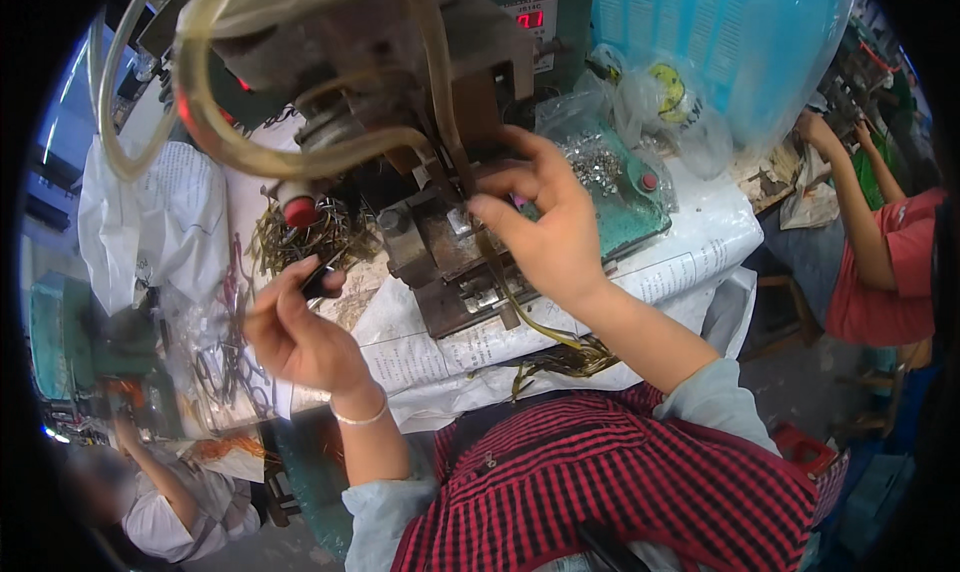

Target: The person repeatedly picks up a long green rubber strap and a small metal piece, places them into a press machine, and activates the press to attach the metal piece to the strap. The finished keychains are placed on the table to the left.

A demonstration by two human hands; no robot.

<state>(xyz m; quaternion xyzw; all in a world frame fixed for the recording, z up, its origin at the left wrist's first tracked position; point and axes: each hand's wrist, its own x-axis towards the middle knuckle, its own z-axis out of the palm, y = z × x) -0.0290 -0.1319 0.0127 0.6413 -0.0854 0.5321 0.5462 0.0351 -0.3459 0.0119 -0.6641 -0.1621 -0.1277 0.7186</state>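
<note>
My left hand (298,330) pinches a small dark clip-like part (322,274) between thumb and fingers, just left of the press. My right hand (545,222) reaches into the dark metal press machine (440,242); its fingertips pinch something small and pinkish at the machine's working area. What it is cannot be made out. Yellowish clear hoses (215,122) loop over the top of the machine. A tangle of thin brassy wire pieces (290,237) lies left of the press, close to my left hand.
Newspaper (690,257) covers the bench. A green tray of small shiny metal parts (610,177) sits behind my right hand, with plastic bags (660,107) beyond. One person sits at the right (880,262), another at lower left (170,502). A blue crate (720,42) stands at the back.
</note>
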